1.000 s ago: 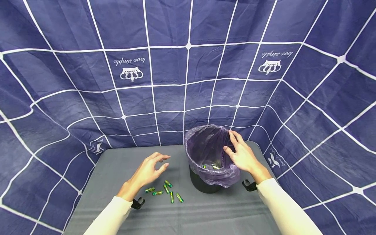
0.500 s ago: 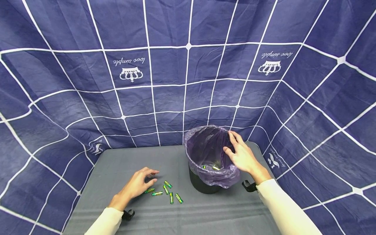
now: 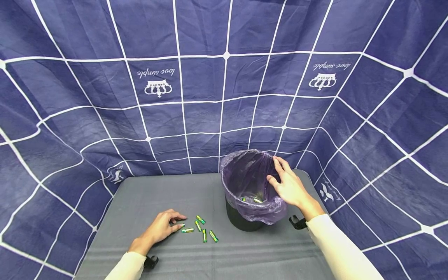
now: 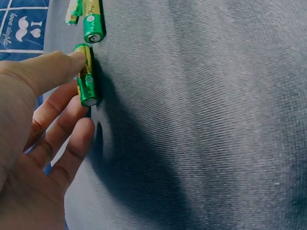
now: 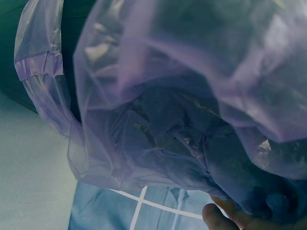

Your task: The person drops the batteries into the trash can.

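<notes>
My left hand [image 3: 162, 227] is low over the table at the left end of a loose group of green-and-gold batteries. In the left wrist view its thumb lies on one battery [image 4: 86, 91], with fingers on the far side, pinching it. Several other batteries [image 3: 204, 235] lie just to the right. My right hand [image 3: 289, 187] holds the right rim of a purple bin bag [image 3: 259, 212] lining a black bin [image 3: 241, 221], thumb on the inner side. Much of that hand is hidden in the right wrist view. Two batteries [image 3: 257, 200] show inside the bag.
The bin stands right of centre on a grey cloth-covered table [image 3: 157, 190]. A dark blue curtain [image 3: 203, 116] with white grid lines encloses the back and sides. Each wrist wears a black band [image 3: 298, 221].
My left hand has moved left and down to the leftmost battery and now pinches it. My right hand stays at the bag's rim. The other batteries and the bin keep their places.
</notes>
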